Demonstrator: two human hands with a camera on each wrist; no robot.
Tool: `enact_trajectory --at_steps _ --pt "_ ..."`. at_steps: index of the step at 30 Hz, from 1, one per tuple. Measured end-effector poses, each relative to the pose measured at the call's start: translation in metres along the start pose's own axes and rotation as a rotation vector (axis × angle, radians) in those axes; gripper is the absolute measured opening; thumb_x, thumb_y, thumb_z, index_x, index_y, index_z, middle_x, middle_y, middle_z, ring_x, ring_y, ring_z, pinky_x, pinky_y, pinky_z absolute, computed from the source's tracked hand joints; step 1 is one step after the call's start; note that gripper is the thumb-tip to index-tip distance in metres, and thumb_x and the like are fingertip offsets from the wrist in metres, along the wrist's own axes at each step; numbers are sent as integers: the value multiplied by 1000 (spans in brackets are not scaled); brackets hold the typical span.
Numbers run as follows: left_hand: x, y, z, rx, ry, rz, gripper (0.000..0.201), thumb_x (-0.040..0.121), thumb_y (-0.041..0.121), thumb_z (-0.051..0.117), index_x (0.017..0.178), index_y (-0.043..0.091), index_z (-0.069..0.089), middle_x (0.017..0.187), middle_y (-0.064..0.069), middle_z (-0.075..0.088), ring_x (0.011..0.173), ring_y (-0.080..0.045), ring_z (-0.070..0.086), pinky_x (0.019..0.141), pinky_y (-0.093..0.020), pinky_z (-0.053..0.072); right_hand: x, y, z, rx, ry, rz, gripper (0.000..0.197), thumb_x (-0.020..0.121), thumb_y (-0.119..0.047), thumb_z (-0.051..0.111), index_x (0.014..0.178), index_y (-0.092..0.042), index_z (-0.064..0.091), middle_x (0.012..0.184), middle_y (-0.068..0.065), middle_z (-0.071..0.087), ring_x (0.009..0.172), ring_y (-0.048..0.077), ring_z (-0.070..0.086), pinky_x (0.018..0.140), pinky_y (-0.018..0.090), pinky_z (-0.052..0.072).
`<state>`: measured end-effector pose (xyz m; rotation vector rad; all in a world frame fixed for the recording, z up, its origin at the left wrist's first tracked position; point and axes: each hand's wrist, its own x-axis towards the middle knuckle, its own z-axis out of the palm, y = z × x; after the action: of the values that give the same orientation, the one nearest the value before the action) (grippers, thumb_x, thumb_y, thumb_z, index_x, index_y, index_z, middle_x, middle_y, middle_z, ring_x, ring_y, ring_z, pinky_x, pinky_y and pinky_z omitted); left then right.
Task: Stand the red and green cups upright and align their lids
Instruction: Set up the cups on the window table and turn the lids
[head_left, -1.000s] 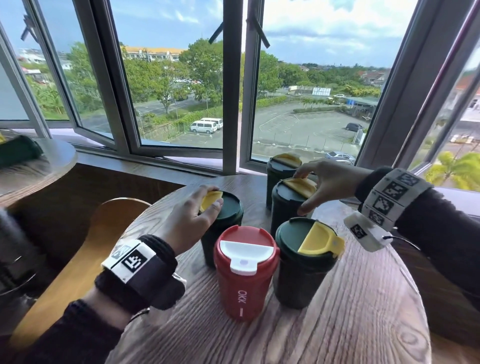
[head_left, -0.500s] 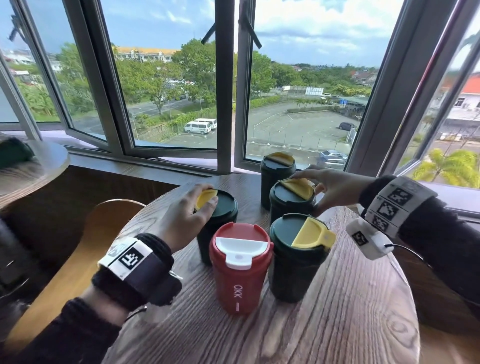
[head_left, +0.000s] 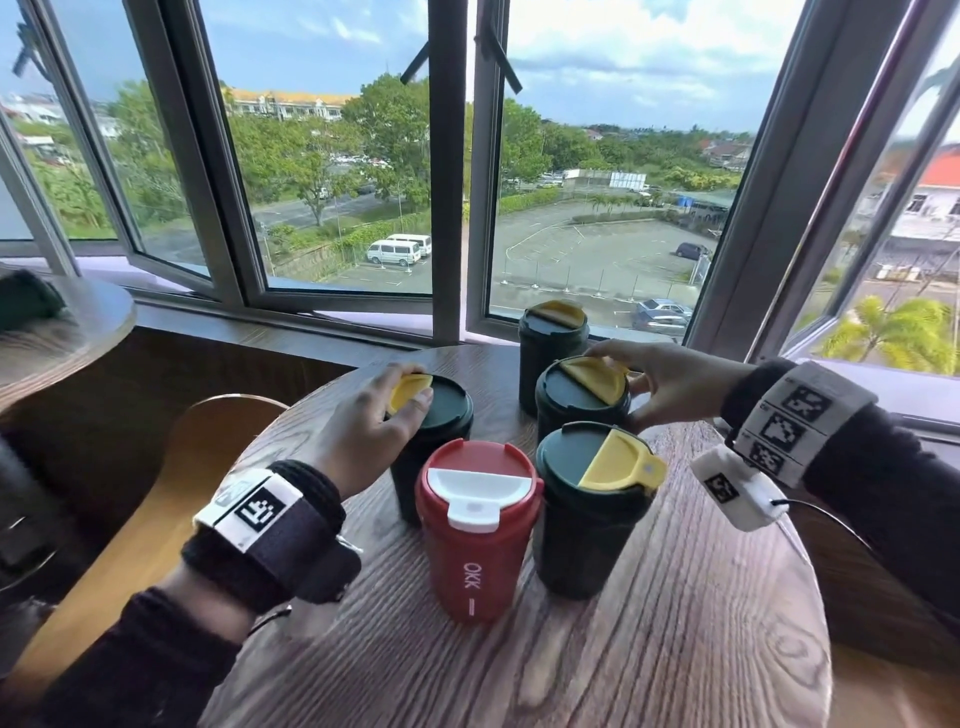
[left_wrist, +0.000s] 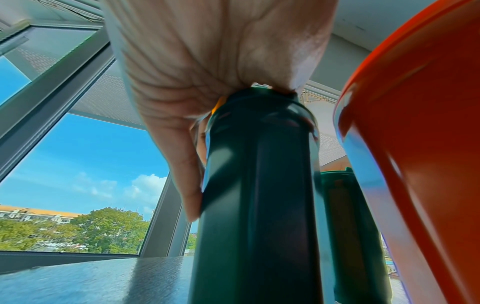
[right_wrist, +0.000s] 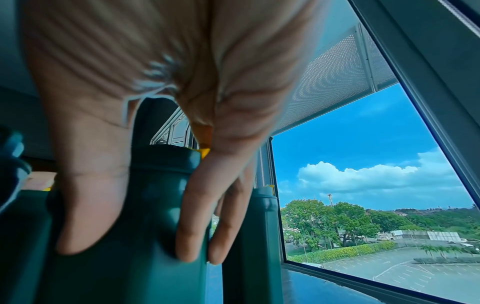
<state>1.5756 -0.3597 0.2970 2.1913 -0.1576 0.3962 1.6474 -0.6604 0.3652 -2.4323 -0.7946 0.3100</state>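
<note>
Five cups stand upright together at the window end of a round wooden table (head_left: 649, 649). Nearest the person is the red cup (head_left: 475, 540), its white flap lid (head_left: 475, 491) lying flat with the tab toward the person. Just beside it on the right, touching or nearly so, stands a dark green cup (head_left: 589, 535) whose yellow flap (head_left: 615, 462) points out to the right.

The left hand (head_left: 363, 431) is cupped over the top of the green cup behind the red one (head_left: 447, 415), fingers curled round the lid's rim and over its yellow flap (head_left: 410, 389). From the left wrist view, the thumb (left_wrist: 187, 176) runs down the side of that cup (left_wrist: 257, 195) and presses on its wall, with the red cup looming at the right edge.

The right hand (head_left: 670, 379) grips the middle green cup on the right (head_left: 576, 400), fingertips at the rim by its yellow flap (head_left: 592, 376). The right wrist view is blurred, but the thumb (right_wrist: 88, 195) and fingers (right_wrist: 197, 209) seem to clasp the cup (right_wrist: 153, 205) from either side just under the lid.

The fifth green cup (head_left: 550, 332) stands farthest back, by the window frame (head_left: 447, 208), touched by neither hand.

A wooden chair (head_left: 156, 499) sits tucked in on the left, and a second table (head_left: 67, 332) shows at the left edge.
</note>
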Motion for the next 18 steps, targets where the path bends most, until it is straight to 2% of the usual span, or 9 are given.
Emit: enact_trajectory --at_steps 3,6,9,12,15,18 --pt "1 -1 0 -2 -3 -7 48 81 49 43 123 27 51 119 3 59 108 -15 55 98 -35 43 -1 0 0 -9 -9 -7 80 62 -17 85 131 -21 45 124 0 57 104 26 63 92 48 51" --pt "1 -1 0 0 8 -2 48 80 49 43 122 27 51 118 3 59 108 -15 55 98 -35 43 -3 2 0 -19 -11 -11 79 63 -13 85 131 -18 45 123 0 58 105 18 62 92 44 51" --pt "0 0 0 16 7 8 48 81 48 43 123 26 51 119 3 59 108 -14 54 96 -34 43 -5 5 0 -9 -14 0 79 63 -10 85 131 -18 45 120 2 59 103 25 64 90 47 52" --pt "-1 1 0 35 15 2 48 81 49 42 122 27 51 117 4 59 106 -15 55 94 -35 45 -5 6 -1 -38 -21 0 78 64 -11 85 130 -20 45 120 -1 58 108 22 61 92 45 52" --pt "0 0 0 36 2 -7 49 81 50 41 123 28 50 118 5 59 107 -14 55 94 -34 44 -4 5 -3 -47 -43 38 80 63 -10 84 130 -23 44 121 -2 56 106 28 62 91 45 51" --pt "0 0 -1 30 -3 -2 48 81 50 41 123 28 50 117 4 59 107 -14 55 93 -33 44 -5 -1 -8 -48 -80 77 81 63 -5 84 129 -27 43 117 -12 53 101 30 64 88 40 53"
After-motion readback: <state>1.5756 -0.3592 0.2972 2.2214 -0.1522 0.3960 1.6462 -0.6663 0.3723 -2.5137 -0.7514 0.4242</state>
